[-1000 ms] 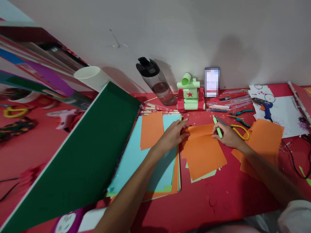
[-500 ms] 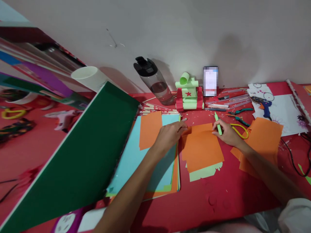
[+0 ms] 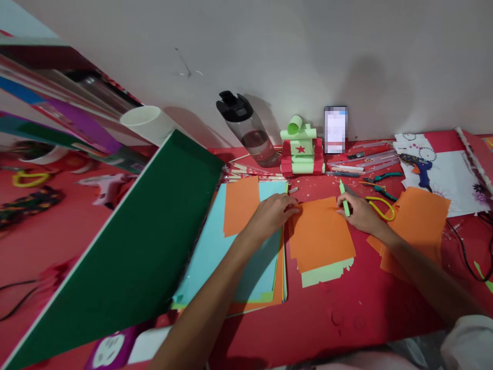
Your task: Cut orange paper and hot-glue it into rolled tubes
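A small stack of orange paper (image 3: 322, 234) lies on the red table between my hands, over a jagged-edged pale green sheet (image 3: 325, 276). My left hand (image 3: 274, 213) is at the stack's upper left corner, its bent fingertips closed on the orange paper's edge. A light green pen (image 3: 344, 198) stands slanted in my right hand (image 3: 357, 209), its pointed end up. The right fingertips also touch the paper's upper right edge. Beneath my left forearm lies a pile of coloured sheets with a light blue one (image 3: 246, 272) on top, bearing another orange piece (image 3: 241, 205).
A large dark green board (image 3: 127, 246) leans at the left. Along the wall stand a water bottle (image 3: 250, 128), a green and red paper model (image 3: 302, 150) and a phone (image 3: 336, 129). Pliers (image 3: 385, 187), yellow-handled scissors (image 3: 382, 208), more orange sheets (image 3: 419, 226) and a blue glue gun (image 3: 423, 172) lie right.
The raised upper part of the top orange sheet now lies flatter and lined up with the stack. My left fingers have shifted slightly down its edge. The pen stays in my right hand.
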`<state>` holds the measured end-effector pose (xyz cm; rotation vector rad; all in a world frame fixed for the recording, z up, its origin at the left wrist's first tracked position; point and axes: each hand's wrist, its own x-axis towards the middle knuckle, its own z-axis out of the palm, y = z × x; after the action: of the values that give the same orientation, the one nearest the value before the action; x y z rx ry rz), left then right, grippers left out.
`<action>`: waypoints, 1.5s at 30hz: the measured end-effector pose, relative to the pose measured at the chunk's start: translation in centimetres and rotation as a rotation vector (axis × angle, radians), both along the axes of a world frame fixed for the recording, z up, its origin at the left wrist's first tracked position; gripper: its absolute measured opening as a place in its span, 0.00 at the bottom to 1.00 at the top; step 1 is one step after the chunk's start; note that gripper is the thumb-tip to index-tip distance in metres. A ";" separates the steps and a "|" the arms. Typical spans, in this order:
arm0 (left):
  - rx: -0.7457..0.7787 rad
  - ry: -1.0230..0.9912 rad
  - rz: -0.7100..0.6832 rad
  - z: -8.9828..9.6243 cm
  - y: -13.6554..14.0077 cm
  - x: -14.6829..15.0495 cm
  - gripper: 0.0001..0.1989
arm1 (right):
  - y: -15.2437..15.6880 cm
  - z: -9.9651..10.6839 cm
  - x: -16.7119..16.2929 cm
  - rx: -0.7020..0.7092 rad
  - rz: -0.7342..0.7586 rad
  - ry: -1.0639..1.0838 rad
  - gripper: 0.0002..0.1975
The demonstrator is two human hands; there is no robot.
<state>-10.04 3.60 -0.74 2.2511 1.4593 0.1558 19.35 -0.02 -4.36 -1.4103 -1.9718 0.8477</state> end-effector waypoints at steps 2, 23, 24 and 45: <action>0.000 -0.030 0.020 -0.2 0.1 -0.3 0.11 | 0.0 0.0 0.0 0.004 0.005 -0.004 0.07; 0.064 -0.304 0.049 -0.7 -0.1 -0.4 0.14 | 0.2 0.0 0.3 -0.010 -0.130 0.187 0.09; 0.046 -0.328 0.055 -0.6 -0.1 -0.3 0.14 | 0.2 -0.3 0.4 -0.004 -0.150 0.204 0.10; -0.371 -0.765 0.107 -2.9 0.5 -0.2 0.20 | 0.8 -0.7 0.7 -0.090 -0.198 0.484 0.19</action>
<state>-10.23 4.13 -3.62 1.5504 1.0681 0.6422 20.04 0.81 -5.02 -1.2751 -1.4236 1.0757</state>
